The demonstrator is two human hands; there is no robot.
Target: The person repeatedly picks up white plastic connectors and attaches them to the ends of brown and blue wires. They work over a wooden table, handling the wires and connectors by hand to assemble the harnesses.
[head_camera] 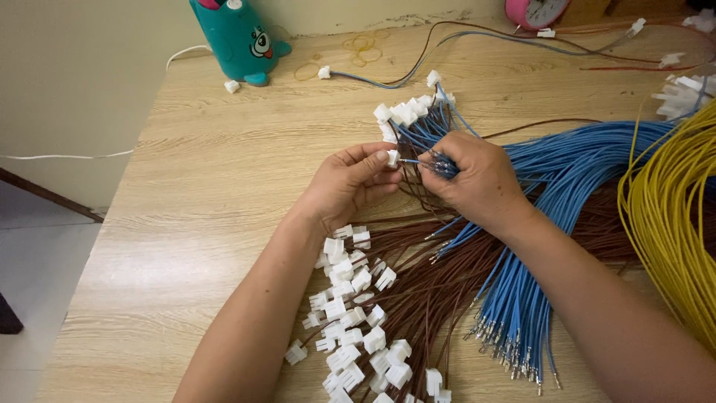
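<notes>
White plastic connector housings lie heaped nearest the camera [350, 321], too many and too overlapped to count with certainty (a couple dozen at a guess), scattered loose over the wooden bench [209, 194]. Taking that heap as the landmark: brown wires [418, 291] fan out just to its right, their stripped ends pointing toward it, and beside those, further right, a bundle of blue wires [514, 298] ends in bare metal terminals.

Just beyond the heap the two hands meet. The left hand [350, 183] pinches a single white housing [392, 157] between thumb and forefinger. The right hand [477, 179] is curled around a gathered bunch of blue wires and pinches one blue wire end [414, 161] at the fingertips. That wire lies roughly level, its long axis running left to right, its tip pointing straight at the held housing and almost touching it; the right hand sits to the housing's right, both hands equally close.

Beyond the hands, a cluster of about ten housings already carrying blue wires [406, 113] stands up. Far right of the heap, one coil of yellow wires [671, 201]. Farthest back, a teal toy-like container [235, 37], a few rubber bands [362, 45], and a pink round object [533, 11] at the bench's far edge.
</notes>
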